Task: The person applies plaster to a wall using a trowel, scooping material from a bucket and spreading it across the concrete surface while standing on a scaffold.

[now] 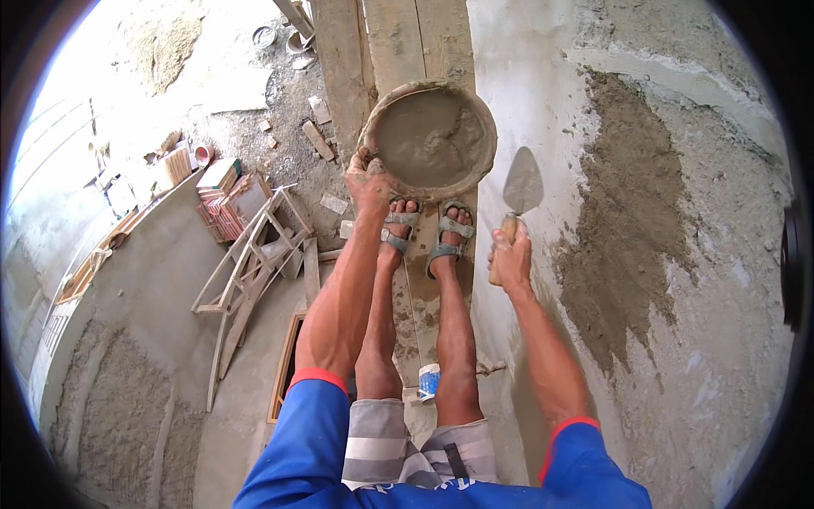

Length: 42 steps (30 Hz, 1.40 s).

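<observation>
My left hand (370, 181) grips the near-left rim of a round bucket (369, 140) with a mortar-crusted edge. Wet grey mortar (428, 140) lies inside, lumpy toward its right side. In my right hand (512, 259) is a pointing trowel, its wooden handle wrapped by my fingers. The trowel's leaf-shaped blade (523, 180) points away from me, beside the wall (534, 93) and right of the bucket, apart from it. A dark patch of damp mortar (623, 212) covers part of the wall farther right.
I stand in sandals on wooden planks (411, 38) running along the wall. Lower on the left are a wooden frame (254, 254), stacked tiles (231, 204) and scattered wood pieces (318, 140). A white-and-blue container (429, 382) sits between my legs.
</observation>
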### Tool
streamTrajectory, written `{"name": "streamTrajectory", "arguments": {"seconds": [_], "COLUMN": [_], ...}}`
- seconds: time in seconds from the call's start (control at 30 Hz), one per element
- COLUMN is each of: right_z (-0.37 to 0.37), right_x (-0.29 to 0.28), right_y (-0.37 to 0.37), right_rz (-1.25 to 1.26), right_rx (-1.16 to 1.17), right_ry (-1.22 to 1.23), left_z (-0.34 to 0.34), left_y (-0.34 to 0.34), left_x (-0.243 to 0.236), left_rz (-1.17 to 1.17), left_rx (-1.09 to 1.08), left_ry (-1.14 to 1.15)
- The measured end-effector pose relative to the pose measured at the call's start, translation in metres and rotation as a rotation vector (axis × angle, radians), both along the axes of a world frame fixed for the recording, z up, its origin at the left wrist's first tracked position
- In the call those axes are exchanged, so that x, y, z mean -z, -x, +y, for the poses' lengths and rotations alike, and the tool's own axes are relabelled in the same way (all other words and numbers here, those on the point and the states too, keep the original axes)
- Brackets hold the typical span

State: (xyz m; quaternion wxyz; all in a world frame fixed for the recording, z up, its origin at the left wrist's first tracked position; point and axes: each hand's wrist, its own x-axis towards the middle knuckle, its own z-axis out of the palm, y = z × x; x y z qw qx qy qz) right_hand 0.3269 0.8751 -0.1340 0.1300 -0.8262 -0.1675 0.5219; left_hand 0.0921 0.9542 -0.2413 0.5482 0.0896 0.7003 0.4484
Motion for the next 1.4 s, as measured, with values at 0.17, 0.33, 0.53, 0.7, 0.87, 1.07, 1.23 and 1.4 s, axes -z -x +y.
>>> {"name": "streamTrajectory", "arguments": {"seconds": [0.17,0.33,0.53,0.7,0.87,1.07,1.23,1.4], "right_z": [0.001,0.002,0.122,0.171,0.129,0.114,0.137,0.108], "right_x": [0.010,-0.016,-0.021,0.059,0.028,0.048,0.048,-0.014], "right_y": [0.074,0.095,0.032,0.023,0.080,0.060,0.068,0.067], "right_rz": [0.057,-0.188,-0.426,-0.447,-0.476,-0.524,0.446,0.370], "right_rx": [0.070,-0.614,-1.203,-1.608,-1.731,-1.774,-0.208,-0.500], "right_ry": [-0.009,-0.001,-0.021,-0.218,-0.124,0.057,0.382,0.307], "left_z": [-0.010,-0.015,-0.096,-0.160,-0.205,-0.199,-0.197,-0.210], "left_y": [-0.005,-0.009,-0.024,-0.083,-0.100,-0.101,-0.116,-0.118], "left_x": [0.003,-0.033,-0.082,-0.118,-0.147,-0.141,-0.140,-0.136], "left_rz": [0.153,0.055,-0.006,-0.197,-0.176,-0.140,-0.187,-0.126], "left_rx": [-0.080,0.104,-0.093,0.022,0.303,0.490,0.477,0.481], "left_ry": [-0.104,0.010,0.120,0.187,0.371,0.407,0.357,0.339]}}
